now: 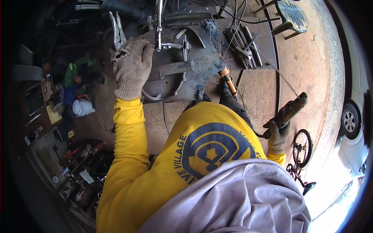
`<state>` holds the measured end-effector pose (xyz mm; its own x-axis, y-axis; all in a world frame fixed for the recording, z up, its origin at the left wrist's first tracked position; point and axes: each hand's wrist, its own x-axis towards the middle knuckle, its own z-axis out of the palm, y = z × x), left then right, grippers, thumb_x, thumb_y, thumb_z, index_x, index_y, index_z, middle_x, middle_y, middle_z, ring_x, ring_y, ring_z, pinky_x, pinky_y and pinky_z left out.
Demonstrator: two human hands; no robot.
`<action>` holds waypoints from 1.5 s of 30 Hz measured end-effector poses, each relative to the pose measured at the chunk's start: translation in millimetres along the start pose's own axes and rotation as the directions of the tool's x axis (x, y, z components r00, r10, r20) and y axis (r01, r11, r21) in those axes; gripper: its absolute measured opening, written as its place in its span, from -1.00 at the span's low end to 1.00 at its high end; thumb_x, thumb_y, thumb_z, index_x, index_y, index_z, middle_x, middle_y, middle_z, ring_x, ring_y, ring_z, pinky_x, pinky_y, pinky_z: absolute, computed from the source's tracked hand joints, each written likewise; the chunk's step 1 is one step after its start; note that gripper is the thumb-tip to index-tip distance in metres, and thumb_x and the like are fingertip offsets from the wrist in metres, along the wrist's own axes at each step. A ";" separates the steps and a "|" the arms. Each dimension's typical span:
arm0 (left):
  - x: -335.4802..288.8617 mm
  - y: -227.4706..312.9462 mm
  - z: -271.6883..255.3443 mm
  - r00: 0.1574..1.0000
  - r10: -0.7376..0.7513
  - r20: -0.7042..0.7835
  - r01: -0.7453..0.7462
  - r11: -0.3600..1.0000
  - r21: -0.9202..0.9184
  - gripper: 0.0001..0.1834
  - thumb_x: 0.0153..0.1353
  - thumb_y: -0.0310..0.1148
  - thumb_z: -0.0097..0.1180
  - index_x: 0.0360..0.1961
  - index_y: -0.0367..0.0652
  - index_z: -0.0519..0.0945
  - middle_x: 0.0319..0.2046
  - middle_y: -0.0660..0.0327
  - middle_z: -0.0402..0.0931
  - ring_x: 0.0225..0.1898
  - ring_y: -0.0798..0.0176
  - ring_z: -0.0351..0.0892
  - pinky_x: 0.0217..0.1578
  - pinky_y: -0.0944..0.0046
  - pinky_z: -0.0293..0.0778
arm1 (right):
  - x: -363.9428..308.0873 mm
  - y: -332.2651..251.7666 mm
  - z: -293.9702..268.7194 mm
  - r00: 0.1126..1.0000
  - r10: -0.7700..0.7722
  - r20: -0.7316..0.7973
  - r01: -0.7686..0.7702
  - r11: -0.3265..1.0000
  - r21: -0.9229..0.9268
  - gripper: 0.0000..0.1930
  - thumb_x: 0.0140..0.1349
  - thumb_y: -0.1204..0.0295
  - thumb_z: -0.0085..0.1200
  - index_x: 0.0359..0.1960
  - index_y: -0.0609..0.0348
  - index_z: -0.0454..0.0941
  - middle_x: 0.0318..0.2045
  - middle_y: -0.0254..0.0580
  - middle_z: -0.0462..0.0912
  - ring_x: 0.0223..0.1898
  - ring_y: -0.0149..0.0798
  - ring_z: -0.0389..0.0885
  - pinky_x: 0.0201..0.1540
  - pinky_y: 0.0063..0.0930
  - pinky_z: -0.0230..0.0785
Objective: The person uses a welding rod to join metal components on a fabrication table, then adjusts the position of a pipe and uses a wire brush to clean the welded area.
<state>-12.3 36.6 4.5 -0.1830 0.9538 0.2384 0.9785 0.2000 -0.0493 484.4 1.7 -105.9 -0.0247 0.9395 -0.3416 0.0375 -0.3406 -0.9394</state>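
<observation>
My left hand [134,68], in a knit work glove, is closed at the left edge of the metal work table [210,54]. Locking pliers [116,33] with spread handles rise out of its fingers; their jaws are hidden. Just right of that hand, a second pair of locking pliers [158,23] stands at a curved metal frame [181,79]. A flat metal bar [173,69] lies across the frame. Out to the right, my gloved right hand [278,138] grips a dark welding electrode holder [289,110]. A thin electrode [283,79] sticks out from it toward the table.
An orange-brown handled tool [228,79] lies at the table's near edge. Several metal rods [243,48] are piled at the table's right. A plastic stool [291,17], a bicycle [301,149] and a parked car [351,116] are further right. Another person [77,85] is at the left.
</observation>
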 end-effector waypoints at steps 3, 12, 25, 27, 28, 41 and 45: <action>0.5 -6.7 5.0 0.999 0.050 0.000 -0.050 0.999 -0.002 -0.78 0.35 -0.21 0.22 -0.09 -0.05 0.70 -0.09 0.16 0.71 0.06 -0.03 0.66 0.10 -0.01 0.51 | -11.1 -4.6 22.8 0.992 -0.062 0.113 0.060 0.998 0.013 -0.39 0.34 0.35 0.11 0.33 0.46 0.26 -0.33 -0.17 0.64 -0.49 -0.42 0.57 -0.40 -0.60 0.41; -2.7 -9.3 9.5 0.993 0.107 -0.056 -0.104 0.993 0.054 -0.81 0.29 -0.22 0.26 -0.15 -0.04 0.70 -0.13 0.21 0.72 -0.02 0.01 0.70 0.02 0.00 0.58 | -7.0 12.2 66.2 0.973 -0.028 0.230 0.103 0.942 -0.321 -0.53 0.19 0.41 0.29 0.11 0.32 0.50 -0.23 -0.12 0.73 -0.21 -0.23 0.72 -0.07 -0.35 0.53; -0.3 2.8 1.6 0.994 -0.084 0.072 0.088 0.995 -0.051 -0.76 0.38 -0.29 0.20 -0.02 -0.12 0.73 -0.02 0.09 0.71 0.18 -0.02 0.62 0.22 0.00 0.48 | 37.0 10.1 53.9 0.895 -0.058 0.442 0.184 0.951 -0.248 -0.32 0.16 0.11 0.46 0.19 0.26 0.48 -0.14 -0.17 0.62 -0.15 -0.23 0.64 -0.01 -0.36 0.46; -0.9 0.3 2.1 0.993 -0.080 0.090 0.083 0.996 -0.029 -0.77 0.38 -0.29 0.19 -0.03 -0.12 0.73 -0.01 0.10 0.71 0.19 -0.02 0.62 0.23 0.01 0.48 | 44.7 3.0 55.6 0.881 -0.028 0.472 0.136 0.971 -0.195 -0.41 0.16 0.20 0.47 0.12 0.23 0.50 -0.20 -0.23 0.60 -0.20 -0.28 0.61 -0.07 -0.39 0.45; -0.5 -0.5 2.2 0.992 -0.070 0.103 0.072 0.997 -0.012 -0.77 0.39 -0.29 0.19 -0.03 -0.13 0.73 -0.01 0.11 0.71 0.19 -0.02 0.61 0.23 0.01 0.48 | 46.7 0.8 57.4 0.878 -0.011 0.479 0.104 0.980 -0.168 -0.44 0.16 0.23 0.47 0.10 0.22 0.50 -0.21 -0.25 0.59 -0.22 -0.29 0.61 -0.08 -0.40 0.45; 1.1 -2.6 0.6 0.998 -0.007 0.060 0.006 1.000 0.022 -0.82 0.33 -0.33 0.22 -0.12 -0.13 0.74 -0.10 0.17 0.73 0.13 0.01 0.67 0.15 0.03 0.52 | 51.1 -9.7 71.3 0.858 -0.098 0.505 0.296 0.897 -0.329 -0.53 0.10 0.29 0.47 0.02 0.19 0.61 -0.16 -0.10 0.71 -0.13 -0.06 0.74 -0.02 -0.25 0.52; 1.2 -2.3 6.8 0.998 0.065 -0.011 -0.065 0.996 0.065 -0.83 0.31 -0.27 0.26 -0.16 -0.08 0.73 -0.15 0.21 0.73 0.03 0.02 0.70 0.07 0.02 0.55 | 42.3 -7.8 79.3 0.845 -0.119 0.521 0.313 0.900 -0.302 -0.62 0.23 0.38 0.39 -0.01 0.15 0.49 -0.26 -0.37 0.47 -0.27 -0.38 0.48 -0.13 -0.48 0.37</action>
<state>-15.5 38.8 -1.7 -0.1176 0.9623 0.2453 0.9801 0.1522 -0.1271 403.9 41.3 -115.1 -0.5458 0.8158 -0.1913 0.3280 -0.0021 -0.9447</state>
